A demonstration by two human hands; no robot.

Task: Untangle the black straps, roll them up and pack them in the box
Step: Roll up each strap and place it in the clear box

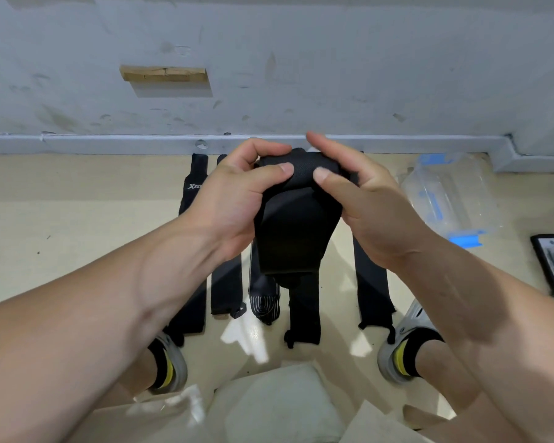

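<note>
Both hands are raised in front of the person at the middle of the view, gripping one black strap [296, 231] between them. Left hand [237, 199] has its fingers curled over the top of the strap's rolled end and its thumb pressed on the front; right hand [365, 203] pinches the same roll from the other side, thumb in front and fingers reaching over the back. The strap's loose tail hangs straight down below the hands. Behind them rises a scuffed grey wall [333, 59], and below lies a beige floor [77, 225]. Several more black straps [373, 282] lie flat on the floor, side by side, running from the wall's skirting toward the person's feet; the leftmost strap [192, 187] carries a white logo. A clear plastic box [451, 196] with blue latches stands on the floor to the right of the straps, near the wall. Grey shoes [403, 330] flank the strap ends. A small wooden block [165, 74] is fixed on the wall.
</note>
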